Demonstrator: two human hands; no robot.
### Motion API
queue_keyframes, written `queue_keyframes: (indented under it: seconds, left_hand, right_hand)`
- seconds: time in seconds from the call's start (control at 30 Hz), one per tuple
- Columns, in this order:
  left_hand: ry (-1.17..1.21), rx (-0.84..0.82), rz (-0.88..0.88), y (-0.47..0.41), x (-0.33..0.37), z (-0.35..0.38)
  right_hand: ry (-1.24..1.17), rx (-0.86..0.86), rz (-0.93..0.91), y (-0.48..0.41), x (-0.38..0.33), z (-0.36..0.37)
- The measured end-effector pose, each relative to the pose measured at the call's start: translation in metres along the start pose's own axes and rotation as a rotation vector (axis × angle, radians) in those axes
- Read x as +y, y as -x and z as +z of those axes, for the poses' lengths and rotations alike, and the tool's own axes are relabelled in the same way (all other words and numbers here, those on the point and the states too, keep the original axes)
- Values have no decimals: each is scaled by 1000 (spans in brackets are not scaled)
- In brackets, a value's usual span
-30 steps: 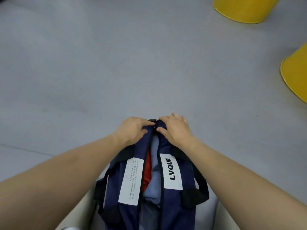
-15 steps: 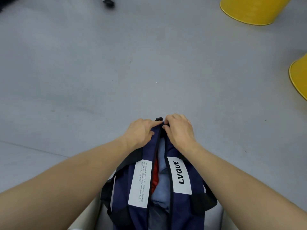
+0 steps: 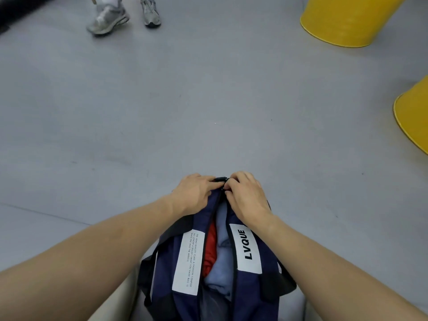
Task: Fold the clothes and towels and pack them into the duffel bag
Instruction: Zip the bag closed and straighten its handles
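My left hand (image 3: 196, 193) and my right hand (image 3: 247, 195) meet at the far end of the duffel bag (image 3: 247, 295). The fingers (image 3: 209, 181) of my left hand are curled and grip the dark blue cloth at that end. The fingers (image 3: 234, 179) of my right hand are curled too and pinch the bag's top edge, right next to the little black zip piece (image 3: 221, 179). I cannot tell if they hold the zip piece itself.

The bag lies between my arms, close to me. Its top is open in a long gap. Inside I see red cloth (image 3: 210, 249) and, beside it, light blue cloth (image 3: 222, 262). A white label (image 3: 246, 246) on the right side says LVQUE.

The gray floor (image 3: 208, 100) is past the bag. Two yellow tubs (image 3: 347, 19) stand far off on the right, and two gray shoes (image 3: 106, 17) are far off on the left.
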State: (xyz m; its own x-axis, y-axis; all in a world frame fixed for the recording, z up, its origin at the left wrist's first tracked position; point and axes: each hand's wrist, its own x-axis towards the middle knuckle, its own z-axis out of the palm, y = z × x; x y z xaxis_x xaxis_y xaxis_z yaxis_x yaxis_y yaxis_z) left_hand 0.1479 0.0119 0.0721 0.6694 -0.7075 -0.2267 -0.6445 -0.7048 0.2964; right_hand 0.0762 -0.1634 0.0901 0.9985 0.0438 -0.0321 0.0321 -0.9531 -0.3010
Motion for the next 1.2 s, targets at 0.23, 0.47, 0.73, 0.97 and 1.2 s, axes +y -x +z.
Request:
queue_keyframes:
  seconds: [0.23,0.47,0.73,0.97,1.2]
  left_hand:
    - [-338,-28,40,7,0,-2]
    - [-506,-145,-36,19,3,-13]
    - [-438,154,294,52,18,-18]
    - [-258,185,341,58,36,-22]
    - [-273,93,319,50,38,-35]
  right_hand:
    - [-2,41,-31,22,-9,4]
    - [-49,-14,-52,54,-31,-10]
    - [28,-192,57,76,-39,-50]
    - [-3,-200,160,92,-53,-51]
    - [22,-195,145,107,-61,-60]
